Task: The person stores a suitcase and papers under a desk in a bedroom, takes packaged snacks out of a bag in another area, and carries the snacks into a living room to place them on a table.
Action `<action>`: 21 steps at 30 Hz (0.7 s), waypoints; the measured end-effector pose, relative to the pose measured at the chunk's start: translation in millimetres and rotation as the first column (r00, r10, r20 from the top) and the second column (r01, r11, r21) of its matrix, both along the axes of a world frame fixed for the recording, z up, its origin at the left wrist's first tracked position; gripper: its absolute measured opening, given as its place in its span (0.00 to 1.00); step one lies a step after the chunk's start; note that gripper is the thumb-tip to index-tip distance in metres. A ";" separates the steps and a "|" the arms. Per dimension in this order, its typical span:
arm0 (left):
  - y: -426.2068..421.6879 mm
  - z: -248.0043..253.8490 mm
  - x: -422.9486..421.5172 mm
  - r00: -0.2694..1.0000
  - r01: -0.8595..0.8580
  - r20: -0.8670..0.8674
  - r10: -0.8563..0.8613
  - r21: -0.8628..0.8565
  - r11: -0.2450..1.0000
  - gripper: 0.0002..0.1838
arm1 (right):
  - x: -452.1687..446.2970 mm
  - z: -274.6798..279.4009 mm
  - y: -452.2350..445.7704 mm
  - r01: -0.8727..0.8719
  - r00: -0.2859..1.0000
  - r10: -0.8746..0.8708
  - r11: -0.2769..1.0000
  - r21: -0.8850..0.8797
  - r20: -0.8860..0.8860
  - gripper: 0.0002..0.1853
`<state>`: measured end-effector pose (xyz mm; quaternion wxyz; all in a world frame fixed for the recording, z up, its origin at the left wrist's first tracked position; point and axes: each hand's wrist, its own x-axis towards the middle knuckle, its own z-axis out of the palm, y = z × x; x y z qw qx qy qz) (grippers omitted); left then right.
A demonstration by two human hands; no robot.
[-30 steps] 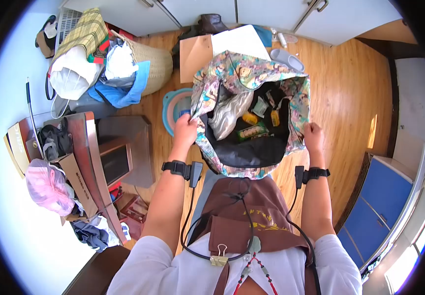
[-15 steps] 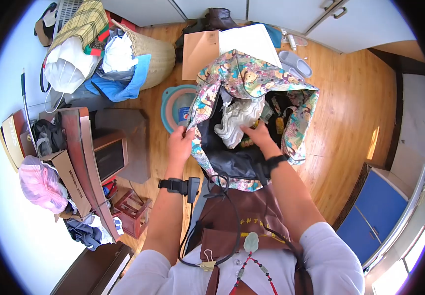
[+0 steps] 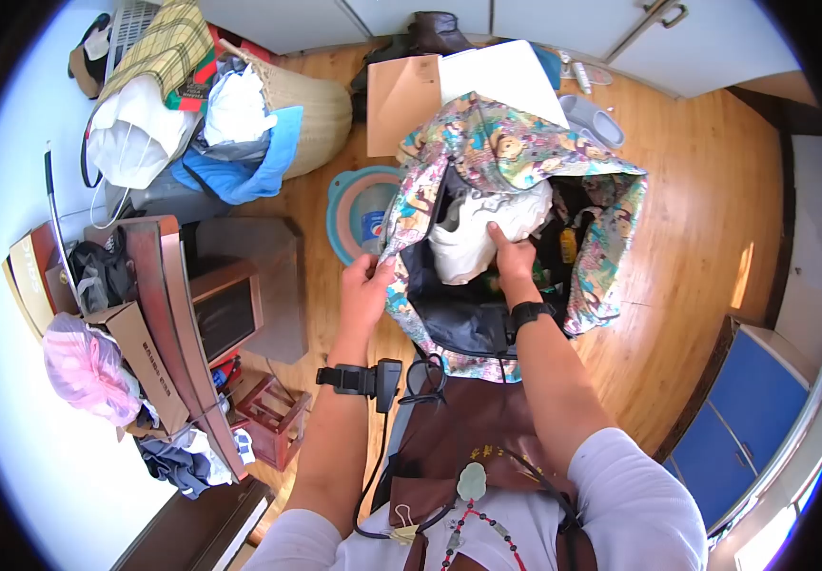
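A large patterned fabric bag point(image 3: 508, 143) with a black lining lies open in front of me. At its left rim my left hand point(image 3: 363, 290) is closed, pinching the edge of the fabric. Inside the bag, a crumpled white bundle point(image 3: 468, 243) that looks like cloth or soft plastic sits in the opening. My right hand point(image 3: 514, 262) grips its right side, thumb on top; the other fingers are mostly hidden. Right of that hand, a small yellow item point(image 3: 568, 246) shows against the dark lining. Other contents deeper in the bag are shadowed.
A blue-rimmed basin point(image 3: 340, 214) stands left of the bag. Beyond the bag lie a brown paper folder point(image 3: 401, 100), a white sheet point(image 3: 501, 81) and grey slippers point(image 3: 594, 122). A woven basket point(image 3: 311, 114) and a wooden cabinet point(image 3: 168, 314) are at left, a blue cabinet point(image 3: 749, 423) at right.
My right hand has shifted on the white bundle, which now looks puffed out and sits higher in the bag. My left hand stays at the rim. The whole view has shifted slightly.
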<state>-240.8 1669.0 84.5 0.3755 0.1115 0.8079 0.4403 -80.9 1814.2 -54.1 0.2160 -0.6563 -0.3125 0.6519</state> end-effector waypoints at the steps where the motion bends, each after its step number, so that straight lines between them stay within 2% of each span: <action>1: -1.0 -1.2 -1.2 1.000 0.020 0.002 -0.020 -0.015 1.000 0.11 | 2.4 14.6 1.8 0.011 0.999 -0.014 0.997 -0.081 -0.034 0.20; 2: -0.7 -0.5 -1.2 0.998 0.048 -0.029 -0.050 -0.047 0.998 0.11 | 2.0 47.4 2.0 -0.088 0.996 0.087 0.995 -0.054 -0.013 0.19; 3: -1.9 -2.4 -1.3 0.998 0.060 -0.020 -0.061 -0.028 0.998 0.11 | 4.8 47.7 -4.2 -0.208 0.978 0.208 0.978 0.015 0.009 0.18; 4: -3.9 -5.7 -1.0 0.995 0.086 -0.043 -0.088 -0.041 0.995 0.11 | 4.2 44.3 -14.0 -0.292 0.956 0.294 0.943 0.160 0.009 0.17; 5: -4.5 -6.9 -0.1 0.991 0.113 -0.068 -0.116 -0.057 0.992 0.12 | 0.5 44.9 -25.7 -0.293 0.946 0.320 0.912 0.286 -0.054 0.19; 6: -3.4 -5.3 0.8 0.956 0.157 -0.230 -0.184 -0.131 0.979 0.12 | -0.7 42.7 -32.4 -0.519 0.851 0.508 0.773 0.364 0.134 0.23; 7: -2.8 -2.4 1.1 0.953 0.174 -0.228 -0.199 -0.123 0.977 0.12 | -2.2 39.0 -38.3 -0.680 0.731 0.655 0.675 0.287 0.193 0.26; 9: -6.4 1.8 1.1 0.898 0.140 -0.352 -0.265 -0.341 0.930 0.12 | 1.6 16.7 -40.0 -0.836 0.547 0.812 0.518 0.181 0.204 0.28; 10: -9.7 -0.5 -0.4 0.907 0.138 -0.332 -0.261 -0.352 0.926 0.11 | 6.2 11.6 -31.3 -0.937 0.347 0.859 0.334 0.099 0.378 0.27; 11: -12.2 -5.0 -0.7 0.904 0.143 -0.333 -0.269 -0.358 0.923 0.11 | 12.3 5.7 -21.6 -0.957 0.273 0.798 0.284 0.065 0.537 0.25; 12: -15.0 -7.3 -1.9 0.886 0.159 -0.351 -0.303 -0.384 0.910 0.11 | 23.2 7.3 -7.4 -0.919 0.377 0.723 0.370 0.136 0.579 0.23; 13: -17.3 -8.8 -2.6 0.870 0.169 -0.366 -0.332 -0.411 0.896 0.12 | 33.3 8.6 6.5 -0.894 0.419 0.583 0.398 0.205 0.696 0.25; 14: -12.5 -4.4 -0.5 0.888 0.149 -0.328 -0.322 -0.458 0.877 0.10 | 44.8 2.7 22.9 -0.906 0.387 0.531 0.369 0.205 0.754 0.31; 16: -12.2 -14.2 1.4 0.910 0.123 -0.291 -0.295 -0.490 0.863 0.07 | 53.3 -2.5 49.0 -0.910 0.333 0.534 0.397 0.117 0.777 0.46; 17: -9.3 -19.6 2.0 0.927 0.102 -0.262 -0.269 -0.514 0.852 0.08 | 52.3 -7.8 58.4 -0.909 0.334 0.536 0.400 0.115 0.775 0.46; 18: -3.3 -20.7 5.4 0.925 0.102 -0.265 -0.272 -0.518 0.850 0.08 | 47.1 0.3 70.3 -0.922 0.251 0.549 0.386 0.024 0.797 0.49; 19: 6.3 -16.5 12.6 0.850 0.109 -0.408 -0.332 -0.481 0.870 0.13 | 39.5 0.2 80.8 -0.927 0.171 0.564 0.371 -0.063 0.808 0.53; 20: 14.3 -11.0 19.2 0.748 0.124 -0.543 -0.382 -0.451 0.884 0.19 | 31.5 -8.2 90.9 -0.943 0.055 0.655 0.282 -0.177 0.754 0.60; 21: 27.5 -3.5 25.7 0.705 0.164 -0.556 -0.439 -0.475 0.865 0.24 | 24.6 -17.4 96.0 -0.950 -0.044 0.675 0.200 -0.241 0.736 0.61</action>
